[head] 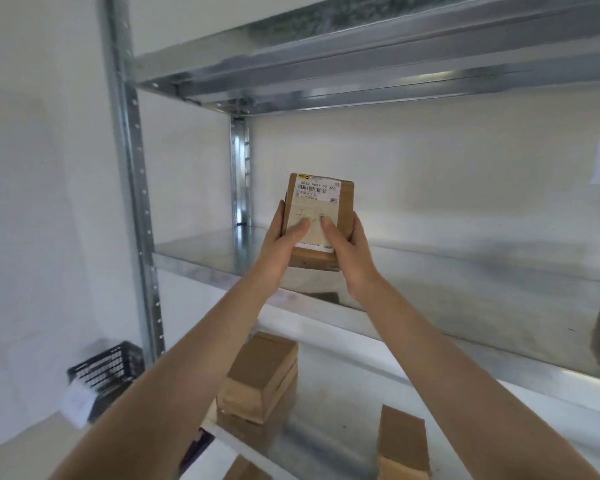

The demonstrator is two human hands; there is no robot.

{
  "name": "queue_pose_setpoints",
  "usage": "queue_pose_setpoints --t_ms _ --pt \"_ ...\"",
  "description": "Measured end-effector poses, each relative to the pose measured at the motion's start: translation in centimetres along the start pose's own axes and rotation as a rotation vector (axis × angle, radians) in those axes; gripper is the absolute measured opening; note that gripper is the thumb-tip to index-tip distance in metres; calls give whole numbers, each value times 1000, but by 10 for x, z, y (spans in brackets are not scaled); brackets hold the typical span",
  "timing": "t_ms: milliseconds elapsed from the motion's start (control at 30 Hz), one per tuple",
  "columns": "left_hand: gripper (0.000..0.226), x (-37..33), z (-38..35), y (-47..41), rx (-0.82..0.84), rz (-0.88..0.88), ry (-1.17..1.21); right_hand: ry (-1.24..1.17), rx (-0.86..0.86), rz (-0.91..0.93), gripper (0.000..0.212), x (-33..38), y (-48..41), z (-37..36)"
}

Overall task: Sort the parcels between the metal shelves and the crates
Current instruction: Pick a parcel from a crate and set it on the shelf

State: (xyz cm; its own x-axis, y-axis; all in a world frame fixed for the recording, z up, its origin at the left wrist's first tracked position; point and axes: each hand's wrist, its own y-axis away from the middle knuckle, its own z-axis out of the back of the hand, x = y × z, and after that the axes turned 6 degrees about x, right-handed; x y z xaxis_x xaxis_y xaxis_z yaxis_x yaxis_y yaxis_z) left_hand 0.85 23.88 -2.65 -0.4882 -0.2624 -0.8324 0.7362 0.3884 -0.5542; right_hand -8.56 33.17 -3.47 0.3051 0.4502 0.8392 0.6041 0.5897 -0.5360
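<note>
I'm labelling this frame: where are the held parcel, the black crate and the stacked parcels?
held parcel [318, 197]: head view, on its white label.
black crate [106, 370]: head view, on its slatted side wall.
stacked parcels [262, 370]: head view, on the top box's face.

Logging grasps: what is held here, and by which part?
Parcel, by its lower half: left hand on the left side, right hand on the right.
</note>
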Motion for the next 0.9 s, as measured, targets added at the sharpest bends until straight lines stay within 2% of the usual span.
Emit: queue_pose_setpoints --t_ms 300,433,600,900 --pt "40 -45 199 56 -214 -59 -87 -149 222 9 36 -25 -25 -214" --pt "49 -67 299 92 -306 -63 -181 -190 323 15 36 -39 -31 -326" --pt "42 -82 415 133 -420 -31 -251 -229 458 2 31 -63 -31 -452" --pt "41 -46 578 148 -526 44 -268 -273 581 -103 27 -148 -66 -604"
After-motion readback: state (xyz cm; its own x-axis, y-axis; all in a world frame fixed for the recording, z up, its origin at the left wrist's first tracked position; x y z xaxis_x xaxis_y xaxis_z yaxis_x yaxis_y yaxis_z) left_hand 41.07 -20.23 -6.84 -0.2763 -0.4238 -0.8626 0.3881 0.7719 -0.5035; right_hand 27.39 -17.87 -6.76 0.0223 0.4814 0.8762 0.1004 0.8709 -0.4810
